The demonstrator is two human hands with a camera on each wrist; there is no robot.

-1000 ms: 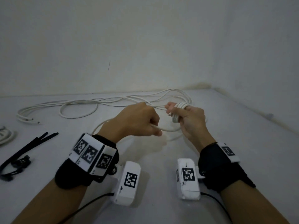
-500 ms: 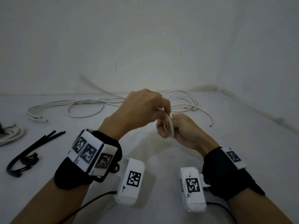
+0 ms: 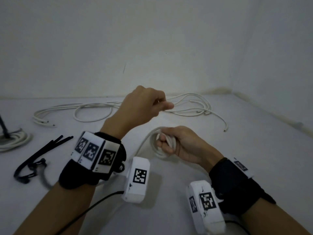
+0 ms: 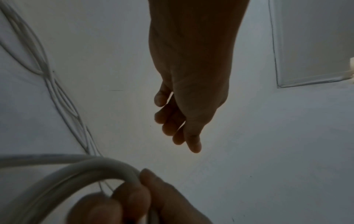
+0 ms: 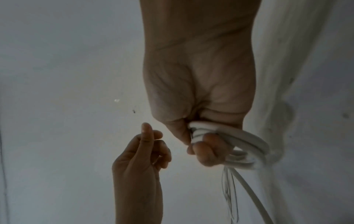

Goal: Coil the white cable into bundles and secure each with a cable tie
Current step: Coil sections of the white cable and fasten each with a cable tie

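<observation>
The left hand (image 3: 144, 107) has let go of the thin white round cable (image 3: 143, 144) and lifted away from the right hand (image 3: 184, 146); it now sits apart and farther out, fingers loosely curled around nothing. The right hand has dropped lower and nearer, and now alone grips the small coil of white cable loops (image 3: 159, 154), one strand trailing off to the left

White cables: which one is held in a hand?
The small coil gripped in the right hand, near the middle. The loose cables lie far back on the table, and the other coil lies at the left edge; no hand touches them.
</observation>
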